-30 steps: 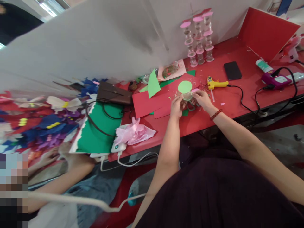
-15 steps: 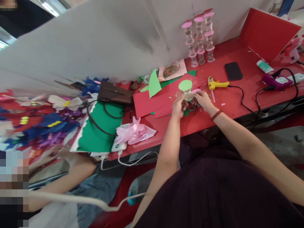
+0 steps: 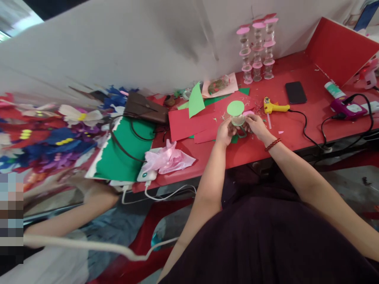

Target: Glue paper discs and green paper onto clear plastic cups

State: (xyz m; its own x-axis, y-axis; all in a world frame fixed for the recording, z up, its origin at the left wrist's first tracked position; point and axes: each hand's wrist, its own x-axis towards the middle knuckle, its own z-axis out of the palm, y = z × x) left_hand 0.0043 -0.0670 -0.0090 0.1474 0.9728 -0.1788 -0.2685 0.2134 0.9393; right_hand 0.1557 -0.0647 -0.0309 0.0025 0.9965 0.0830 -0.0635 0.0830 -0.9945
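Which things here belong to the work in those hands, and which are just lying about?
Seem to belong:
clear cup and green disc, at the left hand and right hand
pink disc
glue gun
cup stacks

Probably just lying about:
phone
brown bag
pink plastic

Blurred at far left, across the flowers. Cut off by the right edge: pink glue gun. Partly hidden behind fingers: clear cup.
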